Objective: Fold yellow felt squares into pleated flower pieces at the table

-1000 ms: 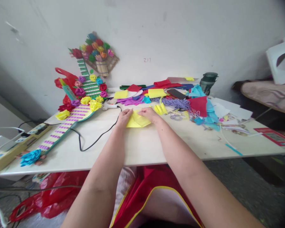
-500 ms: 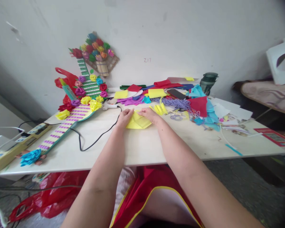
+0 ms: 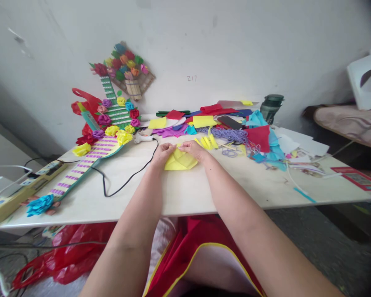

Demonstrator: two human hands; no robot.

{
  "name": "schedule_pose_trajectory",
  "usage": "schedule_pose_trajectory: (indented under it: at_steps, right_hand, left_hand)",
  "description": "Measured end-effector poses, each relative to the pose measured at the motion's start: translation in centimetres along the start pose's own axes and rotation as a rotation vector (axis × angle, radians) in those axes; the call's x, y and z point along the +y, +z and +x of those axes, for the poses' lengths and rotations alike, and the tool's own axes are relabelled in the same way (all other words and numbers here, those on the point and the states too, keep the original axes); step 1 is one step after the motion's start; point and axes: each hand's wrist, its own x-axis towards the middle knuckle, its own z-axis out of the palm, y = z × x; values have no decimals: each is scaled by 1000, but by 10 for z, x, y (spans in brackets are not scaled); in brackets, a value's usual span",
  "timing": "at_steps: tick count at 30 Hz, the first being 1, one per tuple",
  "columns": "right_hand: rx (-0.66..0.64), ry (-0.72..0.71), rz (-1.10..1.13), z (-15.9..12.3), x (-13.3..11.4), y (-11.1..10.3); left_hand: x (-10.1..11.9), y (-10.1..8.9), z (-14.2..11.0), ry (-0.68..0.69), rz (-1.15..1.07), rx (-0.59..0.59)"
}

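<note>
Between my two hands is a sheet of thin yellow crepe paper [image 3: 179, 161], partly folded over itself near the top. My left hand [image 3: 163, 153] pinches its upper left edge, fingers closed. At the upper right, my right hand [image 3: 192, 149] grips the same paper between thumb and fingers. The two hands are close together, with the fingertips nearly meeting at the paper's top. Just beyond the right hand lie curled yellow paper strips [image 3: 207, 142]. A white glue gun [image 3: 144, 138] rests past my left hand, its black cord running left.
Paper-flower decorations [image 3: 89, 159] and a power strip [image 3: 24, 187] occupy the table's left. Coloured paper [image 3: 174, 128], purple yarn [image 3: 225, 134] and a phone [image 3: 230, 122] lie along the back. A dark green bottle [image 3: 271, 108] stands back right; a red card [image 3: 360, 178] lies at the right edge.
Both hands stay nearly in place, still pinching the yellow crepe paper. The paper's lower edge has dropped slightly toward me, and the fingertips have shifted a little.
</note>
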Motion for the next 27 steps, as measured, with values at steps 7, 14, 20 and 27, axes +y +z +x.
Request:
schedule_pose_trajectory:
  at_steps: [7,14,20,27]
  right_hand:
    - [-13,27,43,-3,-4,2]
    - [131,28,6,-4,-10,1]
    - [107,21,-11,-6,-10,0]
    - [168,20,-23,-6,-12,-3]
  left_hand:
    - [2,0,1,1,59,50]
    - [0,-2,5,55,-7,136]
    - [0,-1,2,31,-1,73]
    - [-2,-2,3,49,47,135]
